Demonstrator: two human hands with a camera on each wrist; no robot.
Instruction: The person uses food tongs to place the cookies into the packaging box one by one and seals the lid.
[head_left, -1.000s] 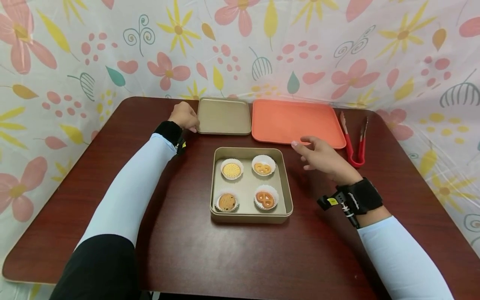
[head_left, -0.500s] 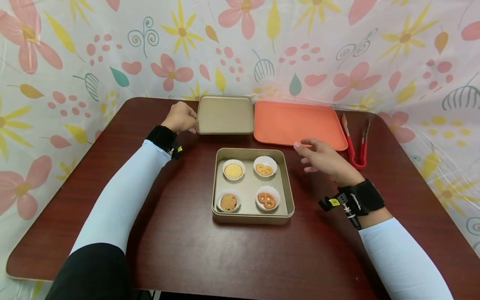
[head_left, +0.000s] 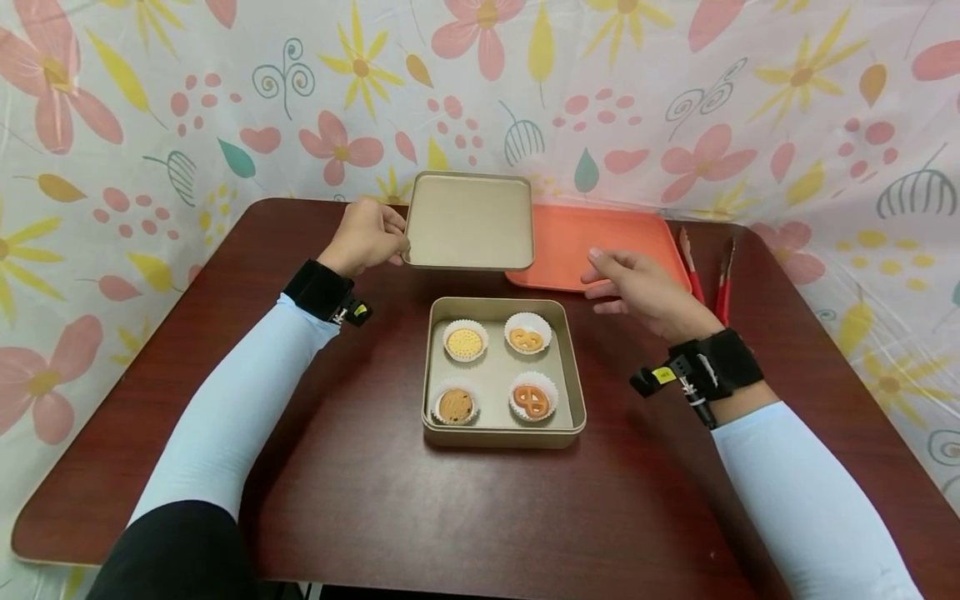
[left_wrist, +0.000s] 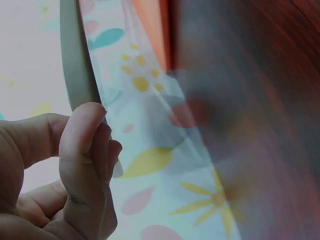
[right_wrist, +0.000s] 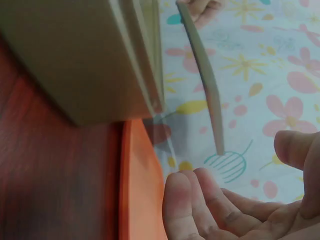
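Observation:
My left hand (head_left: 369, 237) pinches the left edge of a flat gold tin lid (head_left: 471, 221), which hangs raised off the table behind the tin. In the left wrist view the thumb and fingers meet on the lid's rim (left_wrist: 79, 60). My right hand (head_left: 637, 287) hovers with relaxed fingers over the front of the orange tray (head_left: 592, 242), holding nothing. The lid (right_wrist: 205, 75) is apart from that hand in the right wrist view. A gold square tin (head_left: 504, 437) stands before me. Inside are a yellow round cookie (head_left: 463, 342), a chocolate chip cookie (head_left: 455, 406) and two pretzel-shaped cookies (head_left: 531, 401), each in a white paper cup.
Red-handled tongs (head_left: 723, 292) lie at the right of the orange tray, partly hidden by my right hand. The dark wooden table (head_left: 495, 517) ends at a flower-printed sheet (head_left: 480, 92) behind.
My left hand has lifted the lid off the table and shifted it rightward, so it overlaps the orange tray's left side. My right hand has risen slightly.

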